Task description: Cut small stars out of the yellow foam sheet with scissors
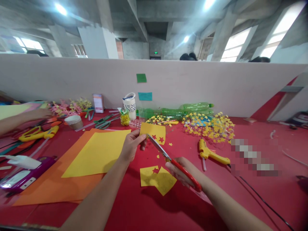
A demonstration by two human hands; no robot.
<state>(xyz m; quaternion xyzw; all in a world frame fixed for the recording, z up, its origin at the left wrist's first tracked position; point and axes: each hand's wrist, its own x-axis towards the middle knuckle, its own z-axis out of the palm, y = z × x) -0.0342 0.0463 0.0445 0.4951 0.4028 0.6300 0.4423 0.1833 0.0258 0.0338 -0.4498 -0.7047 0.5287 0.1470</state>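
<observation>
My left hand pinches the left edge of a small yellow paper piece that has star-shaped holes in it. In my right hand are red-handled scissors, their blades pointing up and left to the paper near my left fingertips. Below, on the red table, lie two more yellow pieces, one with a star-shaped hole. A loose yellow star and a small scrap rest between them and the held paper.
Yellow sheets and orange sheets lie left, beside a purple power strip. A yellow glue gun is right, its cord trailing forward. Behind are star garlands, green bottles and a white bucket. Another person's hand reaches in at left.
</observation>
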